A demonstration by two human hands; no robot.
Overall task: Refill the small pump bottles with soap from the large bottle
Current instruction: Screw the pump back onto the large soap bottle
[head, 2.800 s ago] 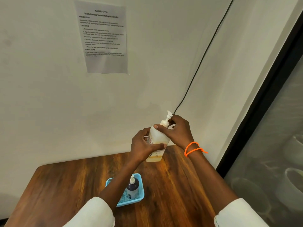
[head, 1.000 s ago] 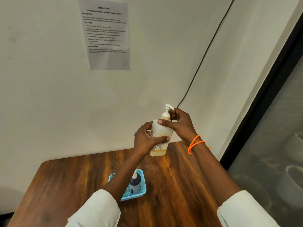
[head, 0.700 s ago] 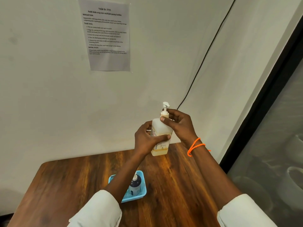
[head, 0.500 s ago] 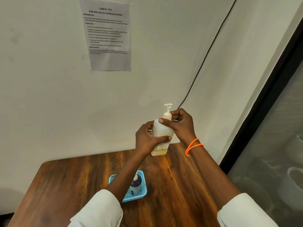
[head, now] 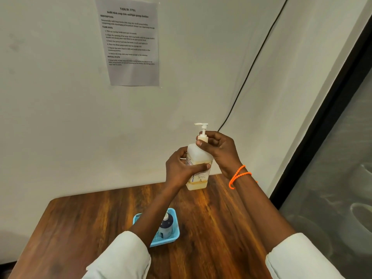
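Note:
A translucent pump bottle (head: 196, 156) with a little amber soap at its bottom is held upright above the far edge of the wooden table (head: 211, 218). My left hand (head: 181, 170) wraps around its body. My right hand (head: 220, 150) grips the collar of its white pump head (head: 202, 128), whose nozzle points left. Below my left forearm, a small dark blue pump bottle (head: 166, 226) stands in a light blue tray (head: 175, 232), partly hidden by the arm. I see no large bottle.
A printed task sheet (head: 130, 41) hangs on the white wall behind the table. A black cable (head: 251, 67) runs down the wall to the right. A dark-framed glass panel (head: 332, 137) stands on the right side.
The pump head has turned under my right fingers; its nozzle now points left. The bottle stays in both hands at about the same height.

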